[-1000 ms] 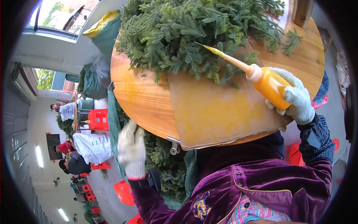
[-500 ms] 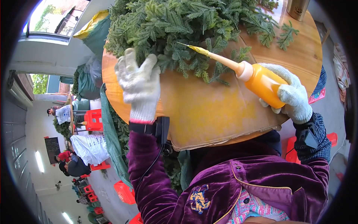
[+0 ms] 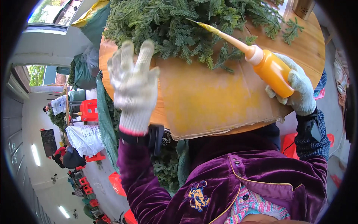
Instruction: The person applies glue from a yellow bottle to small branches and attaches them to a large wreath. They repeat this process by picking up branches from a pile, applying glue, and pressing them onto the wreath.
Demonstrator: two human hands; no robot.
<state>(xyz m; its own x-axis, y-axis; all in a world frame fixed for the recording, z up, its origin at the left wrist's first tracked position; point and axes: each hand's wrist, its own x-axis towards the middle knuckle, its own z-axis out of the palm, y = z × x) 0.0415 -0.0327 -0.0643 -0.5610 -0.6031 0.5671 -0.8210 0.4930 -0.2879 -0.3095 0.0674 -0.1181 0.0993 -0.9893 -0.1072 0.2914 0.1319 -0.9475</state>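
Head view shows your right gloved hand (image 3: pixel 294 91) gripping an orange plastic squeeze bottle with a long yellow nozzle (image 3: pixel 270 69), tip pointing to 10 o'clock into the pile of green fir-like branches (image 3: pixel 186 26). Your left gloved hand (image 3: pixel 134 84) is open, fingers spread, above the yellow-stained cardboard sheet (image 3: pixel 209 100). Bare cardboard lies between your hands; the round wooden table (image 3: pixel 309 44) ends at 3 o'clock.

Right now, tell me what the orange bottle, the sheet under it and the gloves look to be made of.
Orange bottle: likely soft plastic, smooth, slightly glossy, with a long tapered nozzle.
Sheet: looks like cardboard, matte brown, yellow-stained, with ragged edges.
Gloves on the left hand and right hand: knitted fabric, probably cotton; ribbed weave shows.
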